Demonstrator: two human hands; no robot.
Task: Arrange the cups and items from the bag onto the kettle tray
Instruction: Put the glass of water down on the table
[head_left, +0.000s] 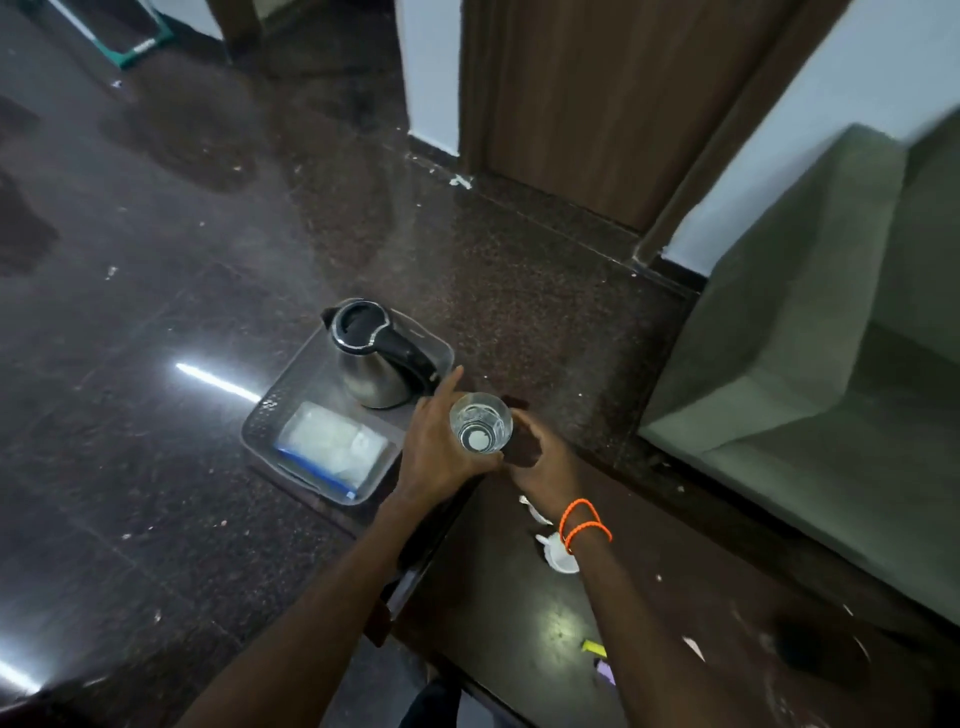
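Note:
A clear glass cup (480, 423) is held upright just right of the tray, seen from above. My left hand (441, 441) wraps around its left side, index finger stretched toward the kettle. My right hand (540, 457), with orange bands at the wrist, is closed on something dark below and right of the cup; what it is stays unclear. The transparent tray (260, 421) lies on the dark floor. A steel kettle (374, 358) with a black lid and handle stands at its far end. A clear zip bag (332, 449) with white contents lies at its near end.
A dark low table (519, 623) runs below my arms, with white paper scraps (558, 556) and small yellow and purple bits (597, 657) on it. A green sofa (810, 389) fills the right side. A wooden door (582, 104) stands behind. The floor is glossy dark stone.

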